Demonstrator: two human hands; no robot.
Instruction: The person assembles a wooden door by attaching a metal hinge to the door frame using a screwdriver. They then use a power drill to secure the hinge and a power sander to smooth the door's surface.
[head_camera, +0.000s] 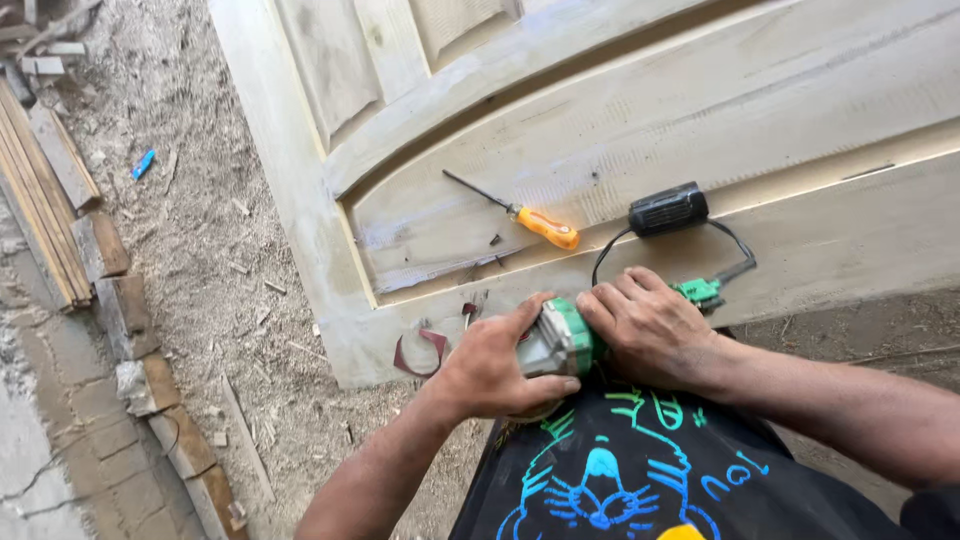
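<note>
both hands are closed round a grey and green power tool (556, 340) at the near edge of a pale wooden panelled door (800, 250): left hand (490, 365) on its head, right hand (650, 330) on its body. farther off, an orange-handled screwdriver (520, 214) and a black plug box (668, 209) are laid on the door.

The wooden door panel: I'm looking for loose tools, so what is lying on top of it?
On the wooden door panel lie an orange-handled screwdriver and a black power adapter with its cable. The left hand and right hand cover most of the green power tool at its edge.
</note>
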